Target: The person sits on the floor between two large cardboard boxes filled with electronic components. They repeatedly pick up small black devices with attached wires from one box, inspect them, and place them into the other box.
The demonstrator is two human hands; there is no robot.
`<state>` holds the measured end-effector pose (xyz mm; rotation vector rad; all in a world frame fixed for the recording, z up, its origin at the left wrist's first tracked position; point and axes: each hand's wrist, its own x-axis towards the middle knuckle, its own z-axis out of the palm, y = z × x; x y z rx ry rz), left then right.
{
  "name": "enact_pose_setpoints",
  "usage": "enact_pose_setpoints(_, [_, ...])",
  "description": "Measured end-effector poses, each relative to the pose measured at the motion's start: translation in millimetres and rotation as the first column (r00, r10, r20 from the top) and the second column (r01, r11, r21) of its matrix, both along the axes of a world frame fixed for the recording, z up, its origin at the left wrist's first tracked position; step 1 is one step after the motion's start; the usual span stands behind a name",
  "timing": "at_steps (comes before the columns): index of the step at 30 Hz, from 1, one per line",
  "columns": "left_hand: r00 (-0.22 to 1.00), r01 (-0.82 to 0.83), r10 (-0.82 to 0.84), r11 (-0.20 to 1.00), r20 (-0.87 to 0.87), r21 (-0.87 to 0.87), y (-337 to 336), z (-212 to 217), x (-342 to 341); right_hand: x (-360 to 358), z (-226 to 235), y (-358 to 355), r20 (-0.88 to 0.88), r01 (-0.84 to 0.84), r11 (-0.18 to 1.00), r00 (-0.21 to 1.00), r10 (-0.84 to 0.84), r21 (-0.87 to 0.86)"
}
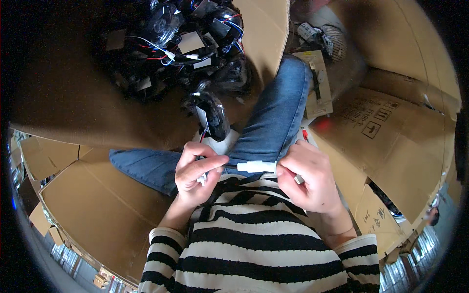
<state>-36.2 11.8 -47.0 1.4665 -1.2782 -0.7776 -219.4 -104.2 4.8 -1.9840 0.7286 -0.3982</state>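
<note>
My left hand (pixel 196 172) is closed in a pinch on a thin dark cable (pixel 230 166). From its fingertips the cable runs right into a white plastic connector (pixel 255 166), held level above my lap. My right hand (pixel 311 178) is closed around the connector's right end, with thumb and bent fingers hiding that tip. A smaller white piece (pixel 202 178) shows under the left fingers. Just beyond the left hand lies a glossy black part (pixel 211 116) wrapped in clear plastic, with red and dark wires coming down toward that hand.
A large cardboard box (pixel 63 102) in front holds a heap of black plastic-wrapped parts (pixel 166 27) with loose wires and white connectors. My legs in blue jeans (pixel 268 112) are bent beside it. Another cardboard box (pixel 376 122) stands at right, near a beige board (pixel 317 83).
</note>
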Motion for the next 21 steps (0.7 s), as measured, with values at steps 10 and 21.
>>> enact_pose_setpoints(10, [0.993, -0.031, 0.035, 0.999, -0.111, 0.032, 0.6, 28.2, 4.4, -8.6, -5.3, -2.7, 0.289, -0.095, 0.932, 0.957, -0.011, 0.349])
enact_pose_setpoints(21, [0.512, -0.659, 0.302, 0.738, 0.804, 0.142, 130.6, 276.7, 142.1, -39.4, -18.8, 0.1, 0.265, -0.006, 0.901, 0.957, -0.121, 0.433])
